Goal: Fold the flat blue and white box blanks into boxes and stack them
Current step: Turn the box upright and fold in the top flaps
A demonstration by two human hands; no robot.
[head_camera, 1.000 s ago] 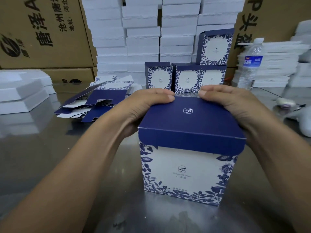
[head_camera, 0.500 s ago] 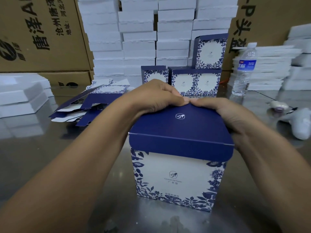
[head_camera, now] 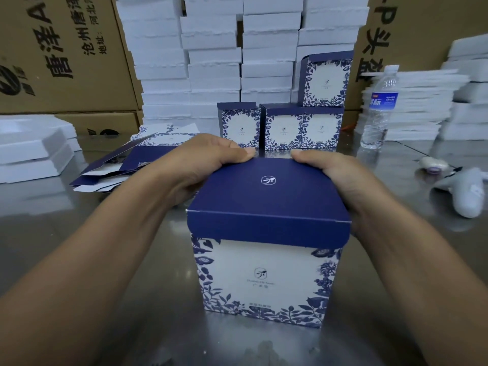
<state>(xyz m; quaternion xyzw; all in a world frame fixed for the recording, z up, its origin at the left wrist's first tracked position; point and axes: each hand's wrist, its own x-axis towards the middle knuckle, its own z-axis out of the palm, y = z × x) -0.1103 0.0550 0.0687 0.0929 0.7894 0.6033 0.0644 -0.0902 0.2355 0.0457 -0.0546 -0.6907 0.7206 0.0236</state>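
Box (head_camera: 266,276), blue and white, folded, upright at centre of metal table (head_camera: 132,260); navy lid closed, its flap down over the front face; left hand (head_camera: 200,165) and right hand (head_camera: 335,178) each grip a far corner of the lid, fingers curled over the back edge. Flat blanks (head_camera: 126,167) heaped on the table behind the left forearm; finished boxes (head_camera: 301,128) beyond in a row, one stacked on top at the right; water bottle (head_camera: 377,107) upright to their right.

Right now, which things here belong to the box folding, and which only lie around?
Job: folded box, gripped by left hand and right hand; flat blanks; finished boxes.
Lying about: water bottle; grey device; brown cartons.
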